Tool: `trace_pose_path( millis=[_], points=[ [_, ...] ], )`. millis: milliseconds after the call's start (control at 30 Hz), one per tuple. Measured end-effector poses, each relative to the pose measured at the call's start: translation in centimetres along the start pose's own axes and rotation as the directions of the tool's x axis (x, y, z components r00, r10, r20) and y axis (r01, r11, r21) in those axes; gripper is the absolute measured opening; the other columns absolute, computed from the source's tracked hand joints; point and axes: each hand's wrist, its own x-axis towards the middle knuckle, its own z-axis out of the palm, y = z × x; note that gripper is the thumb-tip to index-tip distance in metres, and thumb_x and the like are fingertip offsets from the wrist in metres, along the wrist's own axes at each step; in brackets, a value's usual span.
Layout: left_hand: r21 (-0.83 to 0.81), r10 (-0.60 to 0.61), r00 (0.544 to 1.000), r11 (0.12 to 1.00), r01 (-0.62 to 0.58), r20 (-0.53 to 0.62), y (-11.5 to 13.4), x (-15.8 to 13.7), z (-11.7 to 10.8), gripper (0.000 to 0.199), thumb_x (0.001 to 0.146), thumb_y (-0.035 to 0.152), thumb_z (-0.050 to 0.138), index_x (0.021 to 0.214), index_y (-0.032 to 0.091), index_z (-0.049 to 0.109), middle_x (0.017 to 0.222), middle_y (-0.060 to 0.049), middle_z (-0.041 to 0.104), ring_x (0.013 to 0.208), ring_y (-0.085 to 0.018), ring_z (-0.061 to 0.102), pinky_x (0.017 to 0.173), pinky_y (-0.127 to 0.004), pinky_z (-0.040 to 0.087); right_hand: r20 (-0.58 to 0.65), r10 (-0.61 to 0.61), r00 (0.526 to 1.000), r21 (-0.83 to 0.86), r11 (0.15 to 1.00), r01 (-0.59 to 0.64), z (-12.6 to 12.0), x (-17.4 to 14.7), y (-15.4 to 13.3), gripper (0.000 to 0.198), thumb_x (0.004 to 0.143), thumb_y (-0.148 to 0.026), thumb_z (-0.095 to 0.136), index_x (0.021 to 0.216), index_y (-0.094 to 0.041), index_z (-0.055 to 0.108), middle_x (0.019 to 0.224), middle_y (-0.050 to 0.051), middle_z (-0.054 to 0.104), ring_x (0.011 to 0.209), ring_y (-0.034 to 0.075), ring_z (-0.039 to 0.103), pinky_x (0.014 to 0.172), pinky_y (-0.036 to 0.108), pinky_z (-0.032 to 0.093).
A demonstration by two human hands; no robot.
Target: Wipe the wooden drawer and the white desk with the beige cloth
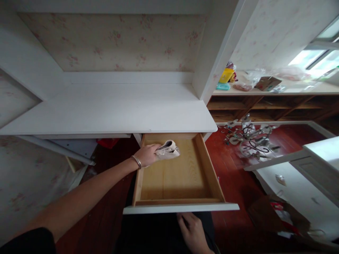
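My left hand [148, 154] reaches in over the left side of a pulled-out drawer [182, 176], its fingers wrapped round a crumpled off-white cloth [168, 151]. A bracelet circles that wrist. The drawer has a bare wooden inside and a white front panel [180, 209]. Below that panel, close to its lower edge, is my right hand [192, 231] over dark clothing. Its fingertips are partly hidden by the panel, so I cannot tell whether they grip it.
Above the drawer is a white desk top [119, 109] with upright side panels. A glass chandelier [251, 137] lies on the red floor at right. Behind it, a low wooden shelf unit [270, 102] carries bags and a yellow container [226, 76]. A cardboard box [267, 215] stands at lower right.
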Motion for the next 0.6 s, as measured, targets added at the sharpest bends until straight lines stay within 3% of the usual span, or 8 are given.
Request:
trace_pose_path(
  millis=[67, 133, 200, 267, 333, 433, 533, 600],
  points=[
    [-0.293, -0.215, 0.976, 0.935, 0.201, -0.016, 0.4, -1.4, 0.3, 0.027, 0.076, 0.019, 0.054, 0.1, 0.021, 0.065, 0.09, -0.004, 0.07, 0.083, -0.02, 0.065, 0.074, -0.026, 0.048, 0.005, -0.011, 1.0, 0.003, 1.0, 0.011, 0.1, 0.0, 0.4, 0.037, 0.099, -0.038, 0.042, 0.09, -0.02, 0.073, 0.086, 0.008, 0.073, 0.081, 0.021, 0.069, 0.075, 0.026, 0.05],
    [-0.583, -0.425, 0.904, 0.725, 0.366, 0.04, 0.6, -2.6, 0.9, 0.022, 0.07, 0.02, 0.056, 0.09, 0.017, 0.063, 0.069, -0.002, 0.064, 0.063, -0.017, 0.062, 0.061, -0.026, 0.047, 0.015, -0.02, 1.0, 0.005, 1.0, 0.02, 0.2, 0.0, 0.8, 0.036, 0.099, -0.037, 0.043, 0.091, -0.02, 0.074, 0.087, 0.008, 0.073, 0.083, 0.021, 0.069, 0.075, 0.026, 0.05],
    [-0.79, -0.535, 0.838, 0.464, 0.401, 0.11, 0.8, -3.6, 1.9, 0.021, 0.066, 0.021, 0.057, 0.086, 0.016, 0.06, 0.06, 0.001, 0.058, 0.052, -0.015, 0.057, 0.055, -0.026, 0.047, 0.033, -0.027, 0.999, 0.007, 1.0, 0.026, 0.2, 0.0, 1.1, 0.035, 0.099, -0.037, 0.044, 0.093, -0.02, 0.074, 0.089, 0.008, 0.073, 0.084, 0.021, 0.07, 0.077, 0.026, 0.05],
    [-0.88, -0.592, 0.798, 0.314, 0.356, 0.111, 0.9, -3.8, 2.8, 0.022, 0.063, 0.02, 0.056, 0.084, 0.017, 0.058, 0.06, 0.001, 0.058, 0.052, -0.015, 0.058, 0.055, -0.026, 0.049, 0.042, -0.025, 0.999, 0.007, 1.0, 0.025, 0.2, 0.0, 1.2, 0.035, 0.099, -0.037, 0.043, 0.094, -0.02, 0.074, 0.089, 0.009, 0.073, 0.084, 0.021, 0.069, 0.076, 0.027, 0.05],
    [-0.879, -0.651, 0.758, 0.343, 0.331, 0.032, 0.7, -3.1, 3.5, 0.023, 0.063, 0.018, 0.054, 0.085, 0.017, 0.057, 0.066, 0.0, 0.061, 0.059, -0.017, 0.062, 0.058, -0.027, 0.051, 0.042, -0.017, 0.999, 0.006, 1.0, 0.017, 0.3, 0.0, 1.1, 0.038, 0.099, -0.038, 0.042, 0.09, -0.02, 0.074, 0.085, 0.009, 0.073, 0.081, 0.021, 0.069, 0.074, 0.027, 0.05],
    [-0.802, -0.695, 0.71, 0.486, 0.348, -0.113, 0.1, -0.4, 4.0, 0.031, 0.063, 0.014, 0.055, 0.093, 0.019, 0.057, 0.079, -0.003, 0.066, 0.076, -0.02, 0.066, 0.067, -0.029, 0.052, 0.032, 0.001, 0.999, 0.006, 1.0, -0.002, 0.2, 0.0, 0.8, 0.039, 0.099, -0.039, 0.042, 0.087, -0.02, 0.074, 0.084, 0.008, 0.073, 0.08, 0.021, 0.069, 0.073, 0.027, 0.049],
    [-0.73, -0.685, 0.704, 0.577, 0.367, -0.187, 0.0, 3.5, 4.6, 0.039, 0.065, 0.01, 0.058, 0.103, 0.02, 0.057, 0.098, -0.006, 0.069, 0.098, -0.023, 0.065, 0.079, -0.031, 0.05, 0.032, 0.026, 0.999, 0.012, 1.0, -0.027, 0.1, 0.0, 0.4, 0.038, 0.099, -0.039, 0.043, 0.088, -0.02, 0.074, 0.085, 0.008, 0.073, 0.082, 0.021, 0.069, 0.075, 0.027, 0.048],
    [-0.667, -0.656, 0.724, 0.639, 0.383, -0.213, 0.8, 6.1, 5.5, 0.04, 0.068, 0.01, 0.057, 0.107, 0.02, 0.056, 0.107, -0.009, 0.068, 0.106, -0.025, 0.063, 0.084, -0.033, 0.048, 0.037, 0.044, 0.998, 0.016, 0.999, -0.044, 0.0, 0.0, 0.1, 0.038, 0.099, -0.039, 0.043, 0.088, -0.02, 0.074, 0.085, 0.008, 0.072, 0.081, 0.021, 0.069, 0.074, 0.026, 0.048]
  ],
)
